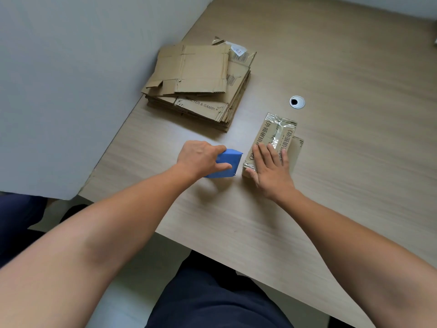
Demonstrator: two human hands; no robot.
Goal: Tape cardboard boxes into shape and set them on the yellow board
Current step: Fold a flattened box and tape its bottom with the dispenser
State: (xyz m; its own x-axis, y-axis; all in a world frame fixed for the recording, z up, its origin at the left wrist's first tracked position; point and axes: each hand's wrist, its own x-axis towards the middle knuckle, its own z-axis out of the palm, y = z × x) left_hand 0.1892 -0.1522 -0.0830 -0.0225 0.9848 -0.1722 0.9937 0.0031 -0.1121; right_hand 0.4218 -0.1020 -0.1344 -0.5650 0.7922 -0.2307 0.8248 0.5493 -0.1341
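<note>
Now, left hand: curled round the blue tape dispenser, thumb along its near side, fingers over the top
Tape dispenser: on or just above the table, toothed edge turned toward the box and just beside it; whether a strip of tape joins the two cannot be told
Right hand: fingers straight and spread, palm flat on the near end of the box, grasping nothing, only pressing down
Box: small, lying on the table under the right hand; shiny wrinkled tape runs along its top and over the far end; a flap shows at its right side
Stack of flat cardboard: behind the left hand, apart from the box
Cable hole: near the box's far end
Yellow board: not in view
Step in hand: likely closing this box, the tape being pressed down or cut off
Next move: probably free the tape at the teeth, rub the loose end flat, check the side flap, then lift the box and find the board
</note>
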